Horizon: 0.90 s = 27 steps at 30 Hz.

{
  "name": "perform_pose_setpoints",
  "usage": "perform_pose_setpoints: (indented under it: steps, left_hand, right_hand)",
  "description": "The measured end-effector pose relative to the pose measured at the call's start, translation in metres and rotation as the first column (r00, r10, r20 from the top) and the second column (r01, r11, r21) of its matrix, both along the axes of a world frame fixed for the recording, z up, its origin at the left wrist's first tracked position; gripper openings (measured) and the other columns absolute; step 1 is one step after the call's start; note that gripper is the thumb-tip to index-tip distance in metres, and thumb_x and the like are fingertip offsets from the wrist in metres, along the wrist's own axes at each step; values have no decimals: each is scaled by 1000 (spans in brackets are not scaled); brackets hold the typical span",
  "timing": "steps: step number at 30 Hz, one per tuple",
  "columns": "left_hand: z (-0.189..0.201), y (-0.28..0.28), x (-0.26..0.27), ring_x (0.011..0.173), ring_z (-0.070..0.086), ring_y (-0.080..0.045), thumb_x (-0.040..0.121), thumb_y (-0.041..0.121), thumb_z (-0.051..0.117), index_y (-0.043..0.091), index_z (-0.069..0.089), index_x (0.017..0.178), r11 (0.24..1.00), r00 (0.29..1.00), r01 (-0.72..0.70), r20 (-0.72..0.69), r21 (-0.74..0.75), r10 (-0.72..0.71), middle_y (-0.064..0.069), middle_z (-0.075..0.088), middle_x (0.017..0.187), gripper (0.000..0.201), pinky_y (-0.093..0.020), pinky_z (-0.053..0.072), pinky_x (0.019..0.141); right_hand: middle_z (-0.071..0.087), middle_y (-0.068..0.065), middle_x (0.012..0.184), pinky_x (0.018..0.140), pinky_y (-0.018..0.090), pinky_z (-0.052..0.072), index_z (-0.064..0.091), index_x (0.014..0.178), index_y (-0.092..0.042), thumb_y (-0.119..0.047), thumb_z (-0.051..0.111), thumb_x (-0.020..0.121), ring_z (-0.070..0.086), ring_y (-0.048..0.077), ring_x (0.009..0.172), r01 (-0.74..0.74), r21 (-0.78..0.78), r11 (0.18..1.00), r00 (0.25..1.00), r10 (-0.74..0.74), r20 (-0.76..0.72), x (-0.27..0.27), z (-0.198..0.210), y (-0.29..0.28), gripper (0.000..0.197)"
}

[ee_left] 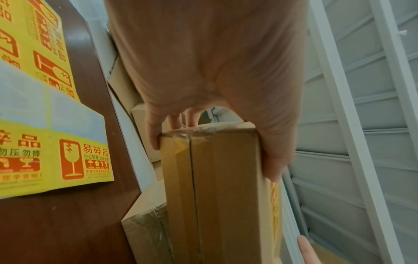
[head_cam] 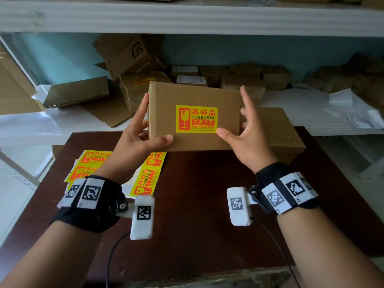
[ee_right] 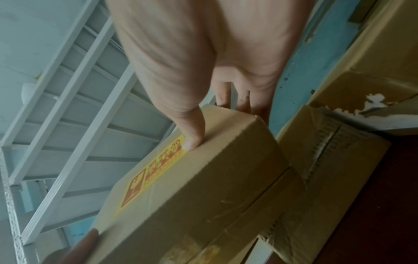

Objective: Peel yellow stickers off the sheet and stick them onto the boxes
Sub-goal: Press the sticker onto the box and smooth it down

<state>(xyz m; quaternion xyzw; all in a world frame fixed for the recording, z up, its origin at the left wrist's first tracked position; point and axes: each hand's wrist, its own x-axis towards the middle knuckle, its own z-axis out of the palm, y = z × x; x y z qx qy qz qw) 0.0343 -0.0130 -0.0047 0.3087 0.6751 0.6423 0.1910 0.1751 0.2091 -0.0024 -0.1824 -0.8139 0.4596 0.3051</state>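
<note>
A brown cardboard box [head_cam: 193, 96] is held up, tilted toward me, over the dark table [head_cam: 197, 204]. A yellow sticker [head_cam: 196, 119] with red print lies flat on its facing side. My left hand [head_cam: 145, 129] grips the box's left end [ee_left: 214, 178], thumb on the front, fingers behind. My right hand [head_cam: 234, 129] holds the right end, its thumb [ee_right: 192, 137] pressing the sticker's [ee_right: 158, 167] lower right corner. Sheets of yellow stickers [head_cam: 145, 179] lie on the table at the left [ee_left: 45, 151], partly hidden by my left forearm.
A second, larger cardboard box [head_cam: 278, 134] stands on the table behind and right of the held one [ee_right: 328, 169]. White metal shelves [head_cam: 187, 19] beyond the table hold several more boxes [head_cam: 137, 88], one with a yellow sticker, and loose cardboard [head_cam: 122, 53].
</note>
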Motion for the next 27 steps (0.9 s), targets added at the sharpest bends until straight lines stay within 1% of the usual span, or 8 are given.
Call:
perform_pose_setpoints:
  steps: [3,8,13,15,19,22,25,27]
  left_hand:
    - [0,3,2,123,59,-20,76,29,84,61,19,148,1000,1000,-20,-17,3,20,0,56,139,102,-38,53,97]
    - [-6,15,19,109,57,11,81,16,79,49,12,154,999,994,-36,-106,20,38,8,51,140,105,-14,53,80]
    - [-1,11,18,123,54,-5,79,27,79,58,13,150,998,995,-38,-91,51,43,6,51,140,102,-38,55,96]
    - [-1,9,19,126,53,-8,80,29,80,59,13,149,999,994,-33,-102,36,36,4,50,142,101,-44,53,99]
    - [-2,8,19,130,47,-3,77,32,81,58,12,149,999,989,-39,-142,30,43,8,47,145,103,-48,51,101]
    - [0,8,17,133,44,-2,77,31,83,58,13,149,998,986,-43,-160,34,48,10,44,147,104,-47,50,102]
    - [1,9,19,123,48,7,79,25,81,52,12,152,997,976,-55,-210,44,63,11,44,144,104,-26,54,95]
    - [2,10,20,126,47,4,78,27,81,50,11,153,997,960,-60,-272,49,71,9,40,148,105,-16,51,90]
  right_hand:
    - [24,-3,164,116,44,33,2,156,-49,-39,74,88,28,16,149,28,-113,993,999,-23,48,-1,-1,-2,100]
    - [3,-10,169,123,54,19,-13,155,-45,-83,73,57,9,15,155,103,-28,994,990,-99,103,-7,-4,-18,136]
    - [13,-14,167,98,7,19,7,159,-40,-48,87,71,15,-12,134,99,22,995,994,-98,-47,-4,4,-7,119]
    - [26,-20,159,92,0,19,22,155,-39,-42,88,72,24,-15,132,97,12,995,990,-96,-102,-4,2,-6,106]
    - [31,-30,144,99,0,20,34,150,-37,-32,85,78,23,-33,120,82,-16,996,982,-84,-171,-3,-2,-6,88]
    - [30,-36,142,112,13,22,34,150,-37,-25,82,83,22,-31,126,60,-53,997,979,-69,-193,-3,0,-3,83]
    - [29,-30,151,124,36,23,31,153,-42,-21,76,89,23,-20,138,26,-110,994,982,-46,-185,-3,-2,-3,80]
    - [23,-32,151,123,32,20,24,156,-42,-19,70,94,18,-28,132,25,-110,994,984,-44,-170,-2,-2,-4,80]
